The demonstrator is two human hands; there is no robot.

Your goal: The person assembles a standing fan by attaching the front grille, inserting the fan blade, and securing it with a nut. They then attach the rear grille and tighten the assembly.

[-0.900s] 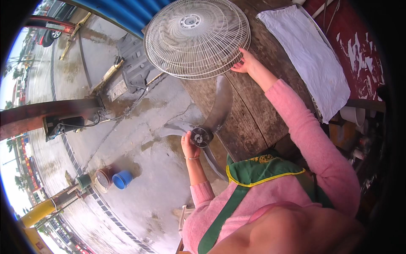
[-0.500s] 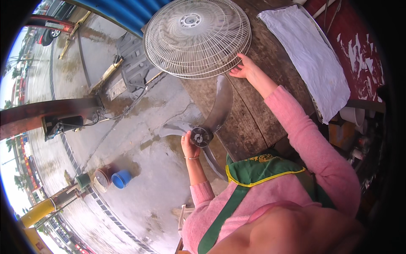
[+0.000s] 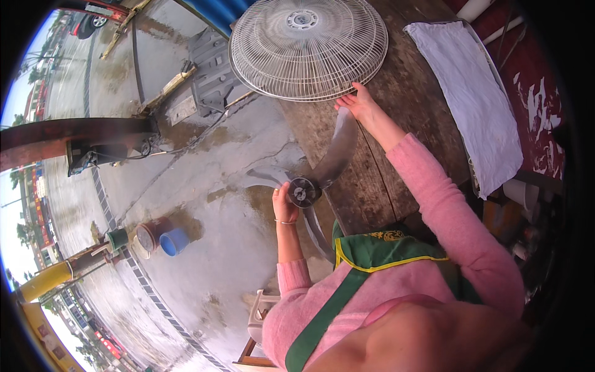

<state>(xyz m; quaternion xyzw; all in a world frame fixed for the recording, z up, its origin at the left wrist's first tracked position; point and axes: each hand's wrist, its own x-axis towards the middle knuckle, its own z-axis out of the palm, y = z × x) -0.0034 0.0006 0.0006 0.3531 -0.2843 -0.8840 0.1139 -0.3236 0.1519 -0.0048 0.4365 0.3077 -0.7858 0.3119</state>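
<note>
My left hand [image 3: 282, 201] is closed on a dark, translucent fan blade [image 3: 338, 152], its fingers at the edge of the round hub. The blade piece has three curved wings; one points toward the table, its tip just below my right hand [image 3: 359, 106]. That hand has its fingers apart at the near rim of a white wire fan grille [image 3: 310, 56]. The grille lies dome up on a worn wooden table [image 3: 372, 192]. Whether my right fingertips also touch the blade tip I cannot tell.
A white cloth [image 3: 468, 99] lies along the table's right side, by a red panel with peeling patches [image 3: 536, 118]. On the wet concrete at left stand a blue bucket [image 3: 174, 242] and a brown bucket [image 3: 149, 237]. A wooden stool [image 3: 257, 353] is beside my left elbow.
The view has shifted and turned slightly. The blade's upper tip has come closer to my right hand, which stays at the grille's rim. My left hand keeps its hold by the hub.
</note>
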